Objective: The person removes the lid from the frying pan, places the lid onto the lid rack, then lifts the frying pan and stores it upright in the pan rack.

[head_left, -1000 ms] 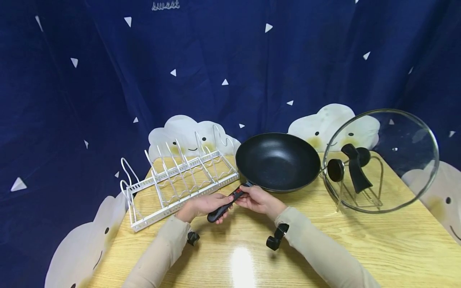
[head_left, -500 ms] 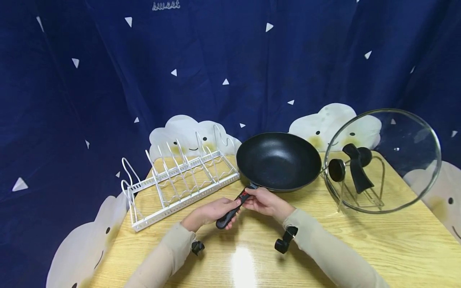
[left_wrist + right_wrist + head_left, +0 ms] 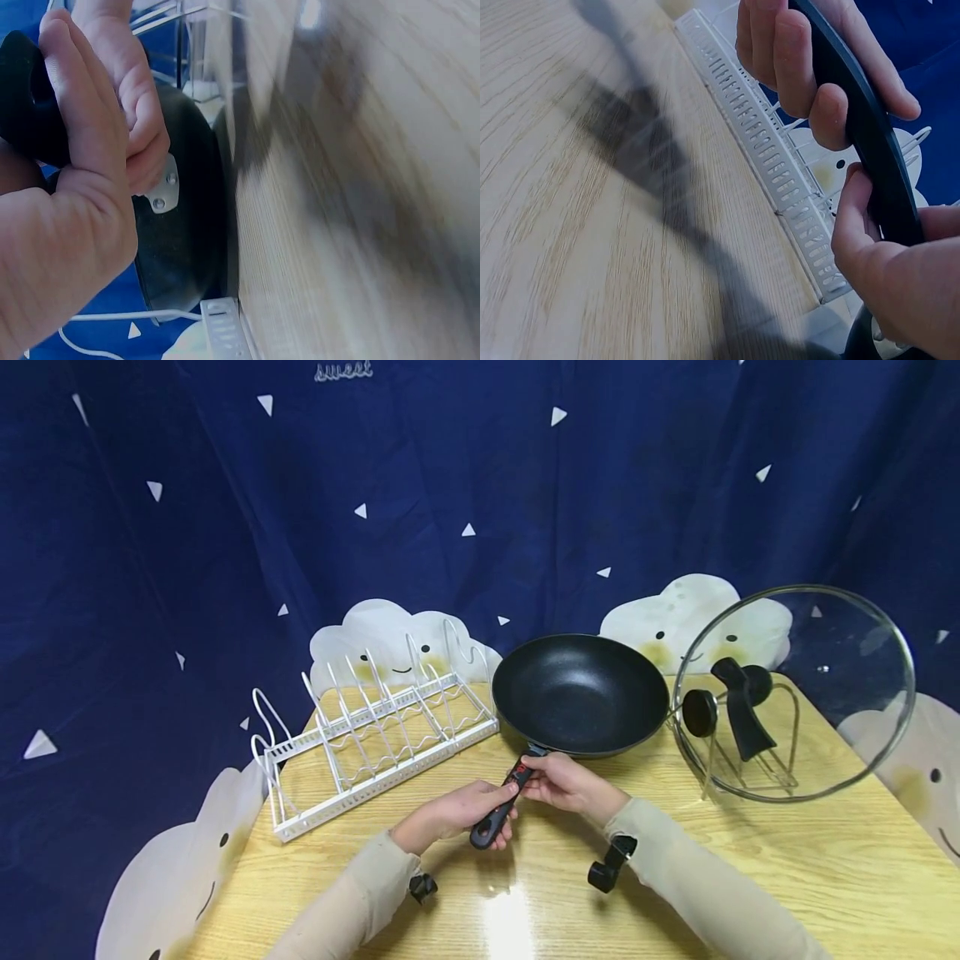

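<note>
A black wok (image 3: 581,693) sits on the wooden table with its bowl facing up and its long black handle (image 3: 487,832) pointing toward me. My left hand (image 3: 468,810) grips the lower part of that handle, thumb on top and fingers beneath. Nearer the bowl, my right hand (image 3: 566,783) pinches the handle's upper end by the red marking. From the right wrist view, both hands hold the handle (image 3: 870,142) above the table. In the left wrist view, a metal bracket (image 3: 166,187) with two rivets joins handle and bowl.
A white wire rack (image 3: 375,743) stands left of the wok, its corner close to the rim. To the right, a glass lid (image 3: 847,727) with a black knob leans upright in a gold wire stand (image 3: 793,735). A blue curtain (image 3: 480,460) hangs behind the table.
Both hands have swung the handle's end to the right and slightly toward me, so it points more straight back. The bowl has stayed nearly in place; rack and lid are unmoved.
</note>
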### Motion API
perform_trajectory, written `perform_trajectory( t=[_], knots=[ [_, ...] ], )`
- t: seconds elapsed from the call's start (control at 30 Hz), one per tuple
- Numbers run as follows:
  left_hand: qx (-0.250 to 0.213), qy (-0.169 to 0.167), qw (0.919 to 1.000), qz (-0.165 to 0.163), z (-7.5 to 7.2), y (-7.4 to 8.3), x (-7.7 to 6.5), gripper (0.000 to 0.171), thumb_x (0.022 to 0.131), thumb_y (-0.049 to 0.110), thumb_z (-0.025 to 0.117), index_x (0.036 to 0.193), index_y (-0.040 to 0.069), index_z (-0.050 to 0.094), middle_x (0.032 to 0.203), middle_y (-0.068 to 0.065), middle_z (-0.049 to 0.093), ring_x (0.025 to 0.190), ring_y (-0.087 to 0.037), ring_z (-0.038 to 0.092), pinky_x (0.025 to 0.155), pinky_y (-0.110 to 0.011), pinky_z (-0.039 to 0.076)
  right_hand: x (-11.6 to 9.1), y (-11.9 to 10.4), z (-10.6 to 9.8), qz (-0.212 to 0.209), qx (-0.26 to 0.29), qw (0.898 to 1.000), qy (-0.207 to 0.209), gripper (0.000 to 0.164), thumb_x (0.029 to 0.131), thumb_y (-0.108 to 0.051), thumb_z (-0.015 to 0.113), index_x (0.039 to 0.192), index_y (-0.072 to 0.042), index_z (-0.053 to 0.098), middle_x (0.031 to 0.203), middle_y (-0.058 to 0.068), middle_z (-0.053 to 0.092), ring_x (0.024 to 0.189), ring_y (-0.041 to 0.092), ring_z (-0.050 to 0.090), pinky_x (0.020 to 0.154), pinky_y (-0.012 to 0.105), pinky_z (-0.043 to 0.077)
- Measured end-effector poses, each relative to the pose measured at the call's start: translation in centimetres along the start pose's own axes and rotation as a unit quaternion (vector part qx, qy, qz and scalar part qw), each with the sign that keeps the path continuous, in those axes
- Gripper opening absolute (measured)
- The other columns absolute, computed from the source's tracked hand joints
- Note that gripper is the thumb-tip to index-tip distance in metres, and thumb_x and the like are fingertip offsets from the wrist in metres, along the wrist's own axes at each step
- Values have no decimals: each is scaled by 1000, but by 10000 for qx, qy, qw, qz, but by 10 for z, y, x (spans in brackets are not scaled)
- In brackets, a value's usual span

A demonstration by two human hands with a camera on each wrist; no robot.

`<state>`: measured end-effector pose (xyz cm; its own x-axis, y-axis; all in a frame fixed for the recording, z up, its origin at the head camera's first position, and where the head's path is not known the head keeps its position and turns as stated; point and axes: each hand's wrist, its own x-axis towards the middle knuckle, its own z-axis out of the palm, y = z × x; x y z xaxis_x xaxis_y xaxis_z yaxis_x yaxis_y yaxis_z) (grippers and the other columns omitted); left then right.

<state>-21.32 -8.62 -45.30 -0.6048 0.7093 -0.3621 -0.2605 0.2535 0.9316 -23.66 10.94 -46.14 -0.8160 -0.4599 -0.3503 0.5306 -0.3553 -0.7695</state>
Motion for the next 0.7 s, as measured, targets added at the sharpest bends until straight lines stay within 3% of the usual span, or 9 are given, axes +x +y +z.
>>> perform_trajectory(
  t=[0.33,0.5,0.7],
  knots=[
    [-214,35,9997,87,19,-2,8,56,101,38,42,102,-18,50,67,-9,61,56,-15,62,57,-28,53,-10,-1,-10,1,-328,9995,-39,22,101,-7,35,96,8,50,82,12,63,79,17,64,77,29,52],
    [-261,98,9995,120,28,-2,11,56,100,40,42,100,-15,55,68,-9,63,57,-14,62,58,-27,52,-16,-2,-14,2,-195,9998,-103,22,102,-7,35,106,13,44,87,13,62,83,17,64,81,30,52],
    [-273,69,9995,136,38,0,15,60,100,44,41,101,-14,55,68,-8,63,58,-15,63,58,-28,53,-24,-6,-20,-36,-245,9991,-346,36,102,-8,34,123,21,31,96,15,63,90,19,64,86,31,50]
  ],
)
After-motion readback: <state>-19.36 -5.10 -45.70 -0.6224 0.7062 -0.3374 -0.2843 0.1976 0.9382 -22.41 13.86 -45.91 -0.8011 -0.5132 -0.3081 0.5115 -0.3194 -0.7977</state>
